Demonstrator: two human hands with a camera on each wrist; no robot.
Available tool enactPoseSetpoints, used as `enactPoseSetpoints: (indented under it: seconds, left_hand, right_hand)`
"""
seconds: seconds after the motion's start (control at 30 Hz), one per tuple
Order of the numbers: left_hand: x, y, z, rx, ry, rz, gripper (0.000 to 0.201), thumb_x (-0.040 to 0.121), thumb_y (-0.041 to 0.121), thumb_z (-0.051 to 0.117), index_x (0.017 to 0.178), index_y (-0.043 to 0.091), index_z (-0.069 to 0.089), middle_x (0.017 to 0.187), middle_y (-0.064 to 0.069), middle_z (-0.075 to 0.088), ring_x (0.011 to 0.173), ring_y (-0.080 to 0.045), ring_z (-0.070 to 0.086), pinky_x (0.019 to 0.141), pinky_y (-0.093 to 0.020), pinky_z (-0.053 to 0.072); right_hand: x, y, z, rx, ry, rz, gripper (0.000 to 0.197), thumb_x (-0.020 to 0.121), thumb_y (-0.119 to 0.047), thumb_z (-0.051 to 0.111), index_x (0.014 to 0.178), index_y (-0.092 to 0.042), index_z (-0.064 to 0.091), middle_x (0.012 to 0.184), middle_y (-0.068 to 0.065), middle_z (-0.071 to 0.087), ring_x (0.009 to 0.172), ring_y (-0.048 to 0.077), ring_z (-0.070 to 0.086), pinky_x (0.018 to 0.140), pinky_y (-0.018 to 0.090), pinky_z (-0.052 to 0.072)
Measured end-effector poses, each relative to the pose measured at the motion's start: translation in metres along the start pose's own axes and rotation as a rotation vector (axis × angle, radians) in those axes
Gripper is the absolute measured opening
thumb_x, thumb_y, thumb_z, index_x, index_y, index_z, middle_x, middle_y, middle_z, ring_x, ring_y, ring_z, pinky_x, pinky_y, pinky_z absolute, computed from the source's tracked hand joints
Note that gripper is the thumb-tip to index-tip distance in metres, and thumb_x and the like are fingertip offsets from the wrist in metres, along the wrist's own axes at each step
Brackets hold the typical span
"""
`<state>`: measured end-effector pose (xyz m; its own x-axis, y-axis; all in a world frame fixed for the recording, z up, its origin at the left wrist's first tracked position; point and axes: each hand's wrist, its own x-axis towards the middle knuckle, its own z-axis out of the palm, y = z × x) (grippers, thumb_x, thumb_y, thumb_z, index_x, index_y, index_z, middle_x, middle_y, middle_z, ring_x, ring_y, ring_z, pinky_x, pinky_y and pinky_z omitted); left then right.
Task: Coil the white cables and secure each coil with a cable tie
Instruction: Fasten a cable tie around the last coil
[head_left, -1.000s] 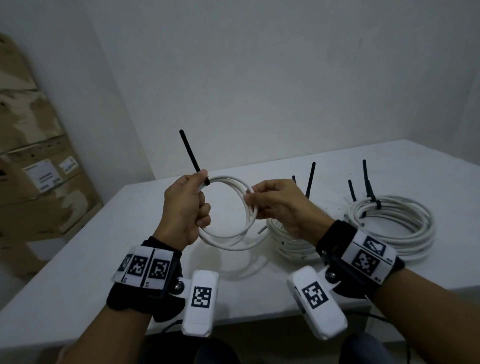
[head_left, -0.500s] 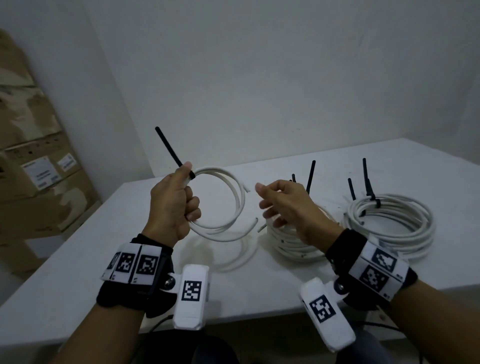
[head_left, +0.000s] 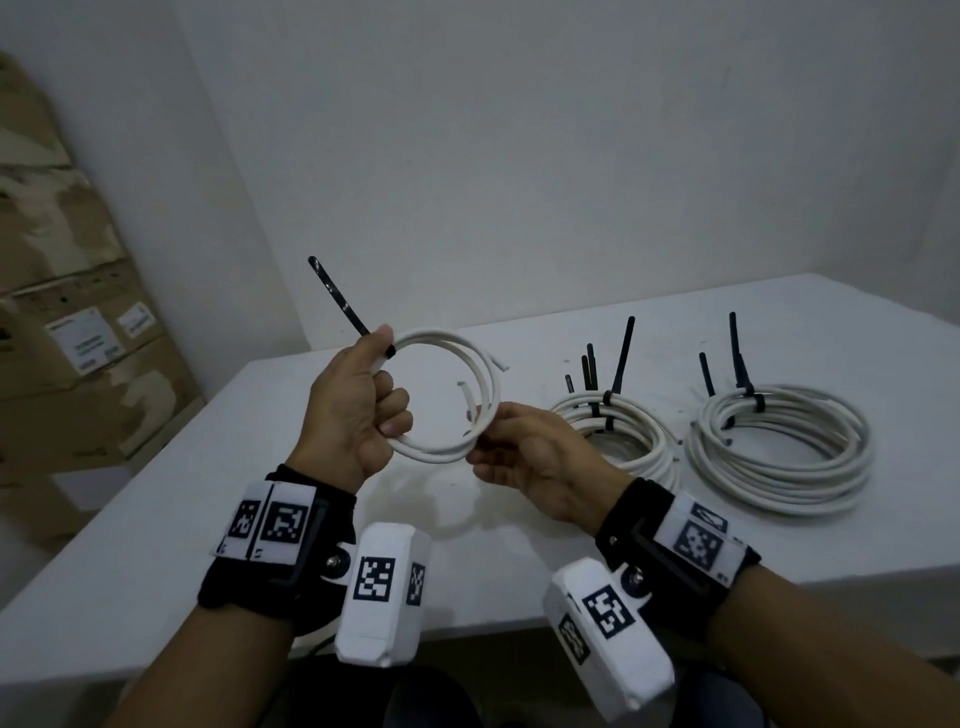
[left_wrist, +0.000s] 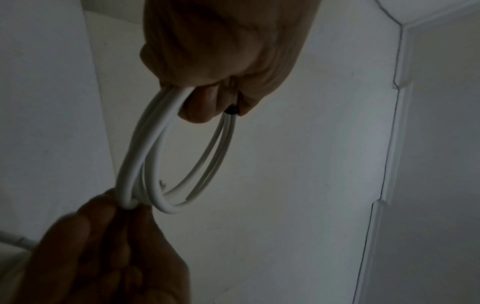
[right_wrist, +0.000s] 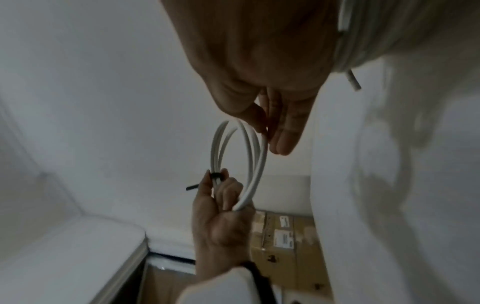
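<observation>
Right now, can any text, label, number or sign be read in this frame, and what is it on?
No text reads legibly.
White labels on the cardboard boxes: printed lines, too small and blurred to read.
Same labels in the right wrist view: blurred.
Wrist bands and wrist camera housings: black-and-white square marker patterns only, no words.
Cable coils, ties and table: no markings visible.

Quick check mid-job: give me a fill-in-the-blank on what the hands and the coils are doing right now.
1. The left hand grips the small white coil where a ____ cable tie wraps it.
2. The right hand pinches the same coil at its lower ____ side.
3. On the table lie ____ larger tied coils.
4. The held coil's two cut ends are ____.

Missing words: black; right; two; loose
</observation>
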<state>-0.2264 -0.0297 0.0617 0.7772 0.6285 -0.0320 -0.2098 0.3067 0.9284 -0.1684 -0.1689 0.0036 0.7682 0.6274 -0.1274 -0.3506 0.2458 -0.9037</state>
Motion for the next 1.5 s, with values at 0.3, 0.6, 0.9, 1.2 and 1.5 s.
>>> enactPoseSetpoints:
  seconds: [0.3, 0.6, 0.9, 1.2, 1.5]
  left_hand:
    - [0.005, -0.006, -0.013, 0.058, 0.119, 0.011, 0.025, 0.091, 0.024, 0.063, 0.076, 0.018, 0.043, 0.041, 0.008, 0.020, 0.032, -0.009, 0.016, 0.035, -0.012, 0.017]
    - [-0.002, -0.003, -0.015, 0.186, -0.041, -0.028, 0.027, 0.090, 0.030, 0.064, 0.076, 0.017, 0.045, 0.045, 0.007, 0.020, 0.035, -0.009, 0.016, 0.035, -0.015, 0.018]
    - [-0.007, 0.004, 0.007, 0.197, -0.162, 0.048, 0.013, 0.092, 0.021, 0.060, 0.085, 0.011, 0.055, 0.049, 0.003, 0.036, 0.039, -0.011, 0.035, 0.040, -0.021, 0.038]
    - [-0.018, -0.035, 0.047, 0.421, -0.210, 0.222, 0.009, 0.087, 0.000, 0.064, 0.093, 0.006, 0.062, 0.074, -0.011, 0.067, 0.063, -0.019, 0.065, 0.060, -0.033, 0.058]
    - [-0.004, -0.076, 0.077, 0.715, -0.184, 0.213, 0.021, 0.084, 0.007, 0.071, 0.102, -0.004, 0.067, 0.072, -0.013, 0.067, 0.043, -0.008, 0.058, 0.042, -0.019, 0.045]
  right_hand:
    - [0.000, 0.005, -0.006, 0.079, -0.179, 0.015, 0.024, 0.095, -0.006, 0.041, 0.096, -0.015, 0.064, 0.080, 0.001, 0.061, 0.066, 0.012, 0.057, 0.059, 0.023, 0.043]
    - [-0.001, -0.004, -0.008, -0.514, 0.195, -0.420, 0.050, 0.087, -0.041, 0.063, 0.128, -0.021, 0.043, 0.117, -0.005, 0.054, 0.105, 0.014, 0.055, 0.084, 0.031, 0.049]
    - [0.000, -0.027, -0.008, -0.896, 0.190, -0.545, 0.015, 0.087, -0.016, 0.061, 0.078, -0.004, 0.065, 0.068, 0.011, 0.070, 0.053, 0.023, 0.064, 0.056, 0.034, 0.056]
    - [-0.024, -0.087, -0.070, -0.956, 0.320, -0.398, 0.020, 0.086, -0.002, 0.056, 0.082, 0.018, 0.062, 0.068, 0.023, 0.068, 0.046, 0.026, 0.065, 0.053, 0.041, 0.058]
    - [-0.036, -0.088, -0.103, -1.272, 0.354, -0.109, 0.021, 0.086, 0.004, 0.044, 0.067, 0.001, 0.053, 0.054, 0.017, 0.058, 0.025, 0.015, 0.050, 0.030, 0.016, 0.035]
